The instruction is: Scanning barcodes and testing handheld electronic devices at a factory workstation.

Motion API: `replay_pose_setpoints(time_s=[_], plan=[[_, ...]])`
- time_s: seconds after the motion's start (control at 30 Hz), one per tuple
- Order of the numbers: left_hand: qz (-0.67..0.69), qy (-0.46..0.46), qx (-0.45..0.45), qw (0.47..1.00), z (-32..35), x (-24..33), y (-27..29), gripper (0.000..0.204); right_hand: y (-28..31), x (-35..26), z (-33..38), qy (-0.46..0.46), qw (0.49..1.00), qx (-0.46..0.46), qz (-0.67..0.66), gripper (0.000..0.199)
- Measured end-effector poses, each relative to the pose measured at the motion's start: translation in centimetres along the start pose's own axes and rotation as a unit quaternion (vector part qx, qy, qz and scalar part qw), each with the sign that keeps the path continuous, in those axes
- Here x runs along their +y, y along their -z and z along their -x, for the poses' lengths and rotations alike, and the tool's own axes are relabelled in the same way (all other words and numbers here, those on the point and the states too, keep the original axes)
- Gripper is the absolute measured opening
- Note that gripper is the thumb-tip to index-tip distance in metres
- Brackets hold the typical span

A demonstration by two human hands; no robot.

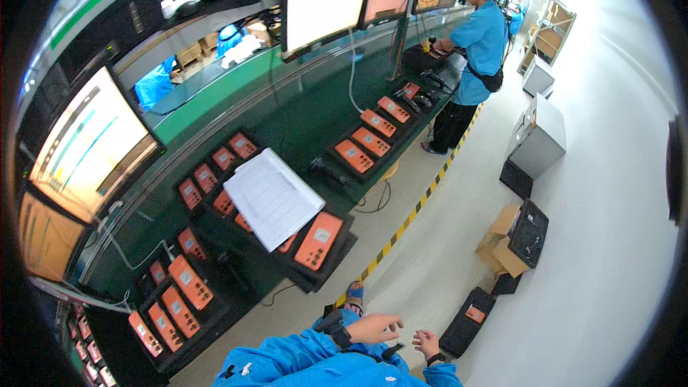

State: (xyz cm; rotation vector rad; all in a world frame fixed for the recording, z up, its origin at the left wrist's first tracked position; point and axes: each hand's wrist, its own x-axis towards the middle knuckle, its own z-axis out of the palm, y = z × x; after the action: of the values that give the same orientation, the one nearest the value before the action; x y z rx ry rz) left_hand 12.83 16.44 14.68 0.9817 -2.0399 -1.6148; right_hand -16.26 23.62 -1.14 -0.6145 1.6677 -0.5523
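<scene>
My left hand [376, 330] is in the air in front of my body, its fingers apart and holding nothing. Close by on its right, my right hand [428, 345] has loosely bent, parted fingers with nothing in them. Both hands are off the workbench [287, 125]. On the bench edge nearest to them lies an orange flat device [318, 241] with a white label and dark round spots, in a black tray [347, 231]. A stack of white printed sheets [274, 197] covers part of that tray and some devices in it.
More orange devices [191, 283] lie in black trays along the bench. Monitors [93, 145] stand behind it. A co-worker in blue [479, 39] works farther along. Yellow-black tape [401, 233] marks the floor. Along the wall sit an open cardboard box [499, 240], black trays [467, 322] and a grey cabinet [537, 136].
</scene>
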Motion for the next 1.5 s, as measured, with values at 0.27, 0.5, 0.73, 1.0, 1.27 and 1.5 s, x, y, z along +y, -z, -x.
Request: replay_pose_setpoints(time_s=[0.27, 0.5, 0.73, 1.0, 1.27, 1.5], plan=[[0.032, 0.022, -0.094, 0.995, -18.6, -2.7, 7.3, 0.033, 15.1, 6.6, -13.5, 0.290, 0.910, 0.110, 0.276, 0.021], [0.146, 0.071, 0.051, 0.985, -29.0, 1.0, 15.4, 0.028, 14.8, -1.2, -20.8, -0.077, 0.981, 0.147, -0.100, 0.028], [0.156, 0.057, 0.235, 0.958, -38.2, -5.1, 21.2, 0.021, 13.7, -20.6, -34.4, -0.055, 0.995, 0.050, -0.066, 0.025], [0.083, 0.186, 0.392, 0.897, -43.0, -6.6, 30.2, 0.031, 16.5, -44.8, -50.9, -0.020, 0.995, -0.087, 0.047, 0.021], [0.150, 0.269, 0.466, 0.830, -42.4, -7.6, 35.7, 0.032, 14.5, -59.3, -66.3, 0.096, 0.975, -0.117, 0.165, 0.019], [0.312, 0.281, 0.530, 0.737, -39.4, -16.6, 42.7, 0.033, -1.0, -62.5, -67.4, 0.161, 0.926, -0.231, 0.251, 0.020]])
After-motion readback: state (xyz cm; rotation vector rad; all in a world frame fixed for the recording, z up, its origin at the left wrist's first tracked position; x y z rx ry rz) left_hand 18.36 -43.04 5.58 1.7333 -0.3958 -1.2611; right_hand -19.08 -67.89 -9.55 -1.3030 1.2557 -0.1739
